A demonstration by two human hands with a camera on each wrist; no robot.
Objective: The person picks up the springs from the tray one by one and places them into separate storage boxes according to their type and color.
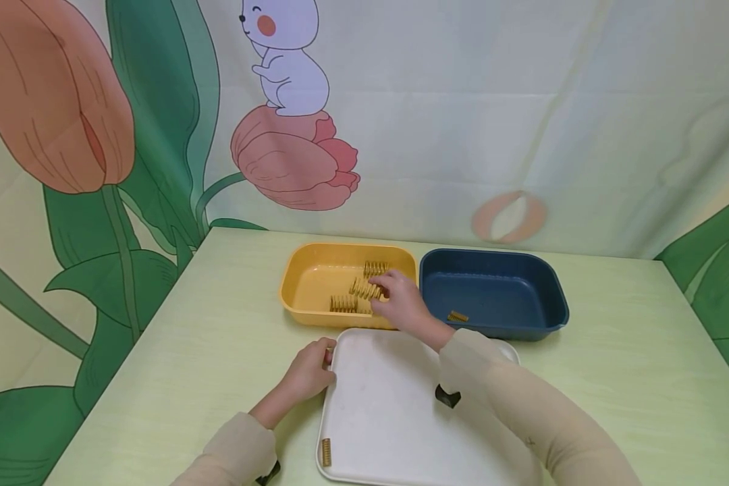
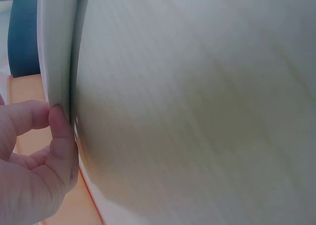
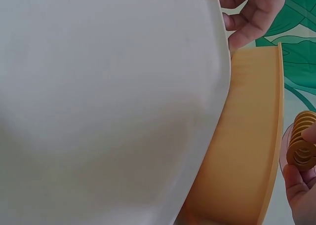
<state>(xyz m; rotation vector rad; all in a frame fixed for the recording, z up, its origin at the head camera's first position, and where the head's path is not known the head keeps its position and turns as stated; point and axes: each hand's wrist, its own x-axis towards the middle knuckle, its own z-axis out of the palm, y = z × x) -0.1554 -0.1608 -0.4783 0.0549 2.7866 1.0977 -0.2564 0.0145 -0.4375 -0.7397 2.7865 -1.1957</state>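
Note:
My right hand [image 1: 401,302] pinches a brass-coloured coil spring [image 1: 363,289] between thumb and fingers, over the yellow bin [image 1: 304,283]. The right wrist view shows the same coil spring [image 3: 298,138] end-on at the fingertips. Inside the yellow bin lie other coil springs, one near the back wall [image 1: 376,268] and one nearer the front [image 1: 343,304]. At the upper left edge of the white tray [image 1: 389,405], my left hand [image 1: 308,370] grips the rim. The left wrist view has the left hand's fingers [image 2: 59,131] and thumb pinching that rim.
Right of the yellow bin stands a navy blue bin [image 1: 492,287] with a small spring [image 1: 458,316] near its front wall. Another small spring [image 1: 326,452] lies in the white tray's near left corner. A printed curtain [image 1: 413,135] hangs behind the pale green table [image 1: 619,351].

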